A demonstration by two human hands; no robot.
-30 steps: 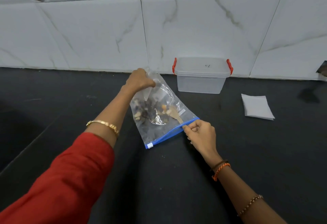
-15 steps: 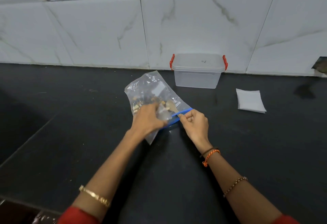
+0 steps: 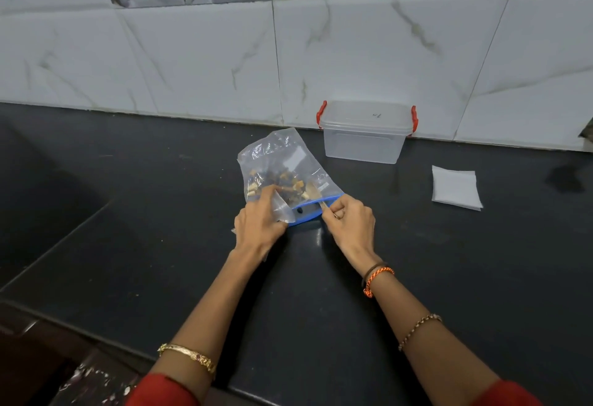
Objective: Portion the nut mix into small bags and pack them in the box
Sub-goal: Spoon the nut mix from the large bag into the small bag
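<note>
Moved: left hand (image 3: pixel 260 224) came down from the bag's far corner to its blue mouth.
Grip: left pinches the bag (image 3: pixel 282 168); right hand (image 3: pixel 348 222) pinches the spoon handle (image 3: pixel 324 204) there.
Place: bag mid-counter, box (image 3: pixel 365 131) lidded at the counter's back edge.
Meaning: mouth opened, scooping likely next.

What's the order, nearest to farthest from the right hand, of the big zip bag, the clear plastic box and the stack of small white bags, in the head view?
From the right hand:
1. Big zip bag: the fingers pinch its blue zip edge, just left of the hand.
2. Clear plastic box: behind the hand, against the tiled wall, lid on.
3. Stack of small white bags: off to the right on the dark counter.
</note>
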